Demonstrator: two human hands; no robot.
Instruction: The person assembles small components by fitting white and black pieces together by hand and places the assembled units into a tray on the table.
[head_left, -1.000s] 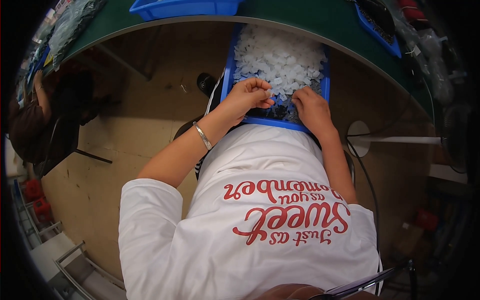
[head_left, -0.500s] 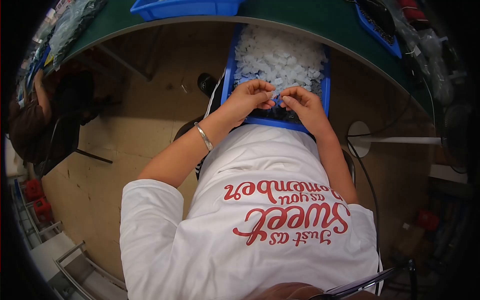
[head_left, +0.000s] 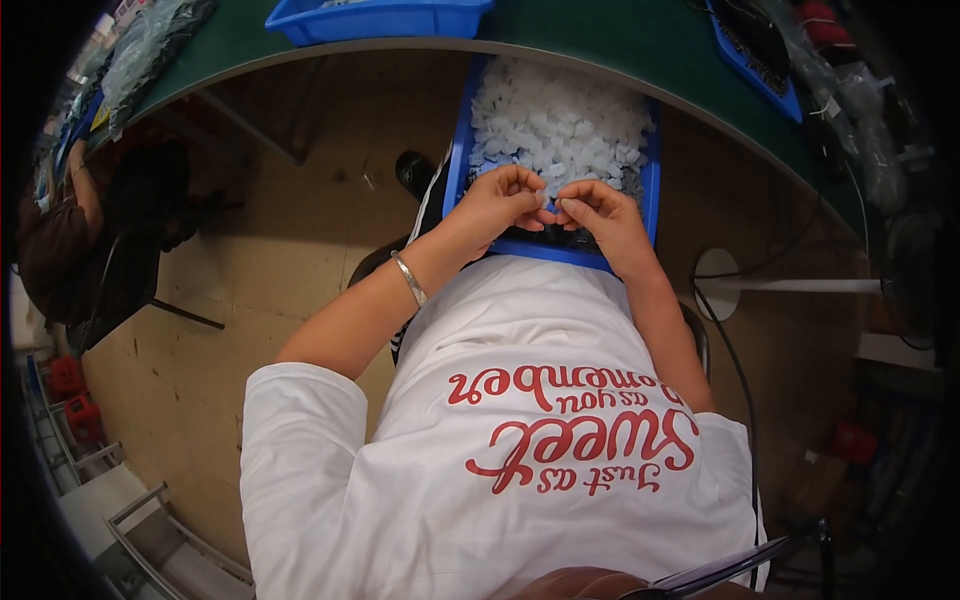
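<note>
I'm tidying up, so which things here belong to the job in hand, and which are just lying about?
In use:
- left hand and right hand, close together over the tray
- lap tray
- white pieces in it

Apparently just lying about:
- blue bin
- plastic bag
- cable
- red boxes

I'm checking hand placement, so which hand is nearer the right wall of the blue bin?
The right hand: it is a little to the left of that right wall; the left hand is farther off, near the left wall.
</note>
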